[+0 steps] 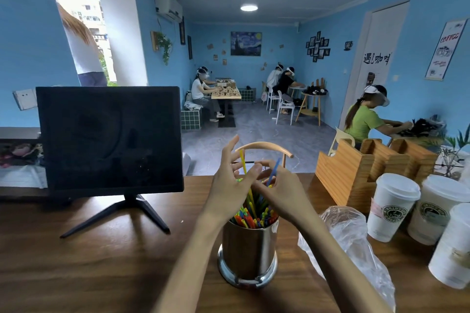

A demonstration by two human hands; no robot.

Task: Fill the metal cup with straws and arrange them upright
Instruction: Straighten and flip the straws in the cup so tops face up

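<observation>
1. Metal cup point(248, 251) stands upright on the wooden counter point(106, 262), low in the head view at about 6 o'clock from the frame's centre.
2. Straws point(254, 218) of many colours crowd its mouth, mostly upright, their tops fanning a little toward 12 o'clock.
3. Left hand point(229, 185) hovers above the cup at its 11 o'clock. Thumb and a curled finger seem to pinch a yellow straw point(243, 162) that rises nearly upright between the two hands, while the other fingers are spread and point toward 12 o'clock.
4. Right hand point(282, 190) sits just beside the left, at the cup's 1 o'clock. Its fingers are curled in and pinch a blue straw point(273, 171) that leans toward 1 o'clock.
5. The two hands almost touch over the bundle; whether the fingertips actually meet, I cannot tell.
6. A crumpled clear plastic bag point(348, 236) lies on the counter at the cup's 3 o'clock, near it, under the right forearm.
7. Three lidded paper coffee cups point(393, 208) stand further out at 3 o'clock, with a wooden holder point(361, 170) behind them at 2 o'clock.
8. A dark monitor point(109, 137) on a splayed stand sits at the cup's 10 o'clock, well apart.
9. Beyond the counter, people sit at tables in a blue-walled room.
</observation>
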